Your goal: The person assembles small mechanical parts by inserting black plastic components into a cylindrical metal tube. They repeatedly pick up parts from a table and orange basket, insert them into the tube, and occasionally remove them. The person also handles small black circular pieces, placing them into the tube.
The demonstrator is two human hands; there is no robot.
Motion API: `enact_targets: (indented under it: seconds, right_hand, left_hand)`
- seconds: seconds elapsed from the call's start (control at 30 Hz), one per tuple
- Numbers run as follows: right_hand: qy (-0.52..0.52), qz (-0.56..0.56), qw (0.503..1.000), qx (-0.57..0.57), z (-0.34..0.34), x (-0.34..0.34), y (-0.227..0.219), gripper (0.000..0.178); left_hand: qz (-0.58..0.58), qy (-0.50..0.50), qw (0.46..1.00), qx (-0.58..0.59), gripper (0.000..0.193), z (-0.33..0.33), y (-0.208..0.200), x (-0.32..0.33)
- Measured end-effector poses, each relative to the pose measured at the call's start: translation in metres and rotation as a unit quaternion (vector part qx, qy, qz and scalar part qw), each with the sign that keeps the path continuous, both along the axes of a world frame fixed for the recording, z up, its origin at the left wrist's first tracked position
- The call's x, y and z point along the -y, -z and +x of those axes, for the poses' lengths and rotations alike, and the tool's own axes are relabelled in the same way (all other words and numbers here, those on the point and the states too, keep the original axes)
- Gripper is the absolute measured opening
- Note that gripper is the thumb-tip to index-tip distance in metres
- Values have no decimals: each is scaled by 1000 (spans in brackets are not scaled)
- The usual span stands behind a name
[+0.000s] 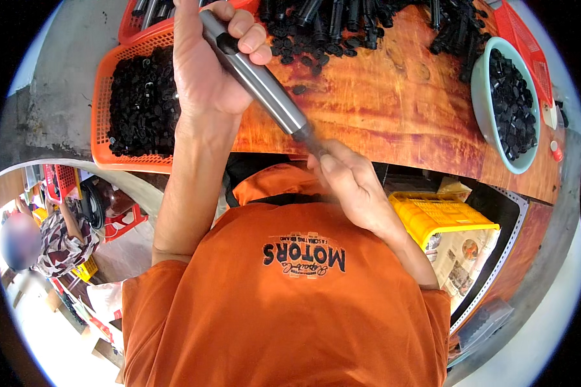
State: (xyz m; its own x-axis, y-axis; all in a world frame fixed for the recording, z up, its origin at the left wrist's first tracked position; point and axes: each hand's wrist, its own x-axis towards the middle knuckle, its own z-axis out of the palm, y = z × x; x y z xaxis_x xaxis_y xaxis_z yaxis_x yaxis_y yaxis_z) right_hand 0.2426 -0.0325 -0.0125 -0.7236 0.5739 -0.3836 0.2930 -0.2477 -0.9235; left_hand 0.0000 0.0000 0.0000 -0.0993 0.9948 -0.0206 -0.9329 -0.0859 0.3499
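Note:
A silver metal tube with black fittings slants across the space above the table's front edge. My left hand is closed around its upper part, the thumb pointing up and the fingers curled over the far side. At the lower end, my right hand pinches the narrow black end piece, which is smeared by motion. The right fingers hide much of that end. Left of my left wrist stands an orange basket filled with small black plastic parts.
Black tubes and round caps are heaped at the back of the wooden table. A pale blue bowl of black parts stands at right, beside a red basket. Below the tabletop sits a yellow crate. Another person is at far left.

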Motion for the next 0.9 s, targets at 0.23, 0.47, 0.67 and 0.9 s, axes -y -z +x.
enact_targets:
  seconds: [0.23,0.47,0.67,0.9]
  right_hand:
    - [14,15,1000,-5,-5,2,3,37]
    - [6,-3,1000,-17,-11,0,5,48]
    - [-9,-18,1000,-6,-13,-3,-4,40]
    - [-9,78,997,-6,-18,-6,0,45]
  left_hand:
    - [-61,-118,989,-65,48,25,-17,1]
    - [-33,-136,985,-103,48,27,-20,0]
    - [-44,-123,986,-100,45,21,-13,-1]
    - [-163,-161,962,-151,43,44,-19,5]
